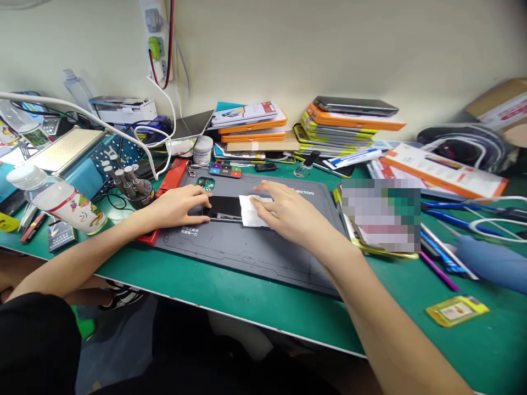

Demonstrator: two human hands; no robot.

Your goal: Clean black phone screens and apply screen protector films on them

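Note:
A smartphone [223, 207] with a dark, glossy screen lies face up and lengthwise on a grey work mat [247, 255]. My left hand [181, 207] grips its left end, thumb at the near edge and fingers at the far side. At the phone's right end, a white tissue [249, 212] is under the fingers of my right hand [290, 215], which hold it against the screen. The tissue and this hand hide the right end of the phone.
Left stand a plastic bottle [61, 203], a screwdriver holder [138, 192] and a red strip [173, 178]. Stacked boxes [249, 118] line the wall. Right of the mat lie blue-handled pliers [448, 214], pens and a yellow packet [457, 311]. The green table's front edge [247, 318] runs below my arms.

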